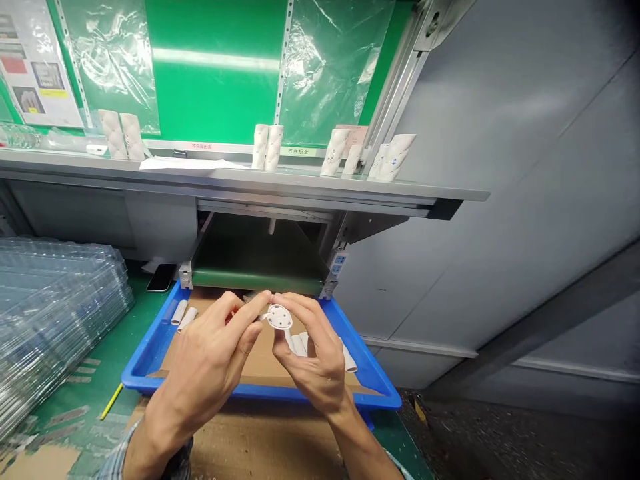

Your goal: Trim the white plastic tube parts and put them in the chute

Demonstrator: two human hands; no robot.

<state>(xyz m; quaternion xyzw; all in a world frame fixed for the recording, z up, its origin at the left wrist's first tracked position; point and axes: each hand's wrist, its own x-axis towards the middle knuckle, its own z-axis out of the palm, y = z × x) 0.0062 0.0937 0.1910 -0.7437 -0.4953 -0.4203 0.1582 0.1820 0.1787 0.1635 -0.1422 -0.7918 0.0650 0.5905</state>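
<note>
Handling step: seemingly working the piece above the tray
Right hand: grasping piece
Left hand: fingertips at its left edge, grip unclear
Next: probably steady right hold

My two hands, left hand and right hand, are at one white part. I count one blue tray, two white tubes at its left side, one phone, one yellow stick, one conveyor belt. On one shelf I count eight quilted pieces: two left, two middle, four right.
</note>
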